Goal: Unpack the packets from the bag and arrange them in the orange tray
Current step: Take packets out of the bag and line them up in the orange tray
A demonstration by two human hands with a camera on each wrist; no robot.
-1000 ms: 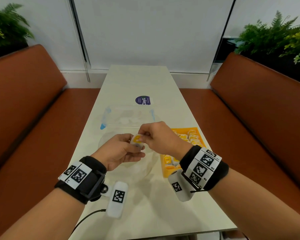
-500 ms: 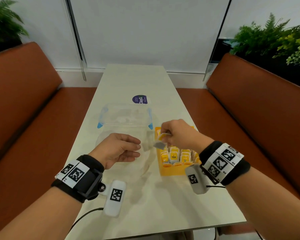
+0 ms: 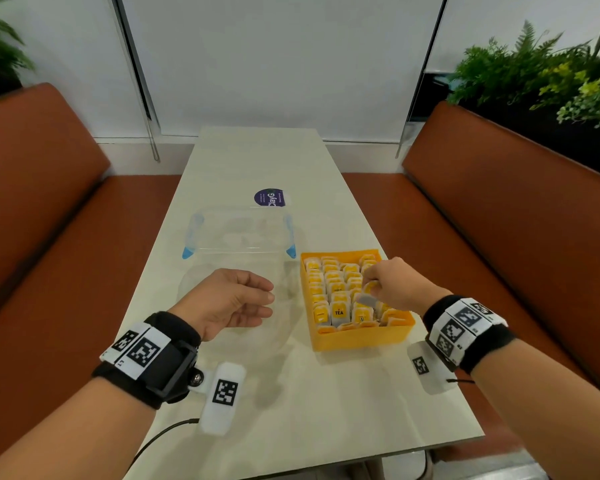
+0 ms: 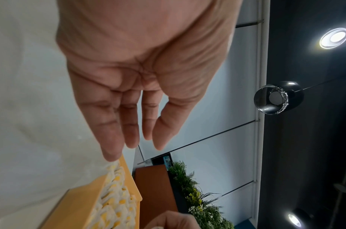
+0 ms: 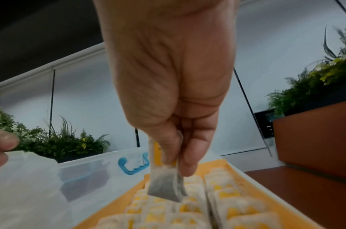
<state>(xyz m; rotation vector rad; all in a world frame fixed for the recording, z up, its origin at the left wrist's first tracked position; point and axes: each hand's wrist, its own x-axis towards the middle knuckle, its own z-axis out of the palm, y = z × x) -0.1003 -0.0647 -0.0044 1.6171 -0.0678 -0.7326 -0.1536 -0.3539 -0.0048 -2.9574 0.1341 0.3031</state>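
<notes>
Orange plastic is forming the rectangular tray point(image 3: 361, 337) that is sitting on the pale tabletop point(image 3: 291, 393) towards its right edge; rows of white-and-yellow tea packets point(image 3: 338, 308) are standing upright inside it, packed close together, one showing the word TEA. Above the tray's middle the right hand point(image 3: 395, 285) is pinching a single white-and-yellow tea packet with a grey lower half point(image 5: 166, 186) between thumb and fingers; the packet is hanging down from the fingertips, its lower end just over the tops of the packets already in the tray, though whether it is touching them is not clear. Left of the tray the left hand point(image 3: 229, 299) is hovering over a clear, nearly invisible plastic bag point(image 3: 222, 289) lying on the table; its fingers are gently curved and grasping nothing, and the left wrist view is showing them spread loosely. Beyond the bag a transparent plastic box with blue clips point(image 3: 239, 233) is sitting on the table, and behind it a round dark-purple sticker point(image 3: 269, 197); rust-brown upholstered benches point(image 3: 499, 202) are running along both sides.
</notes>
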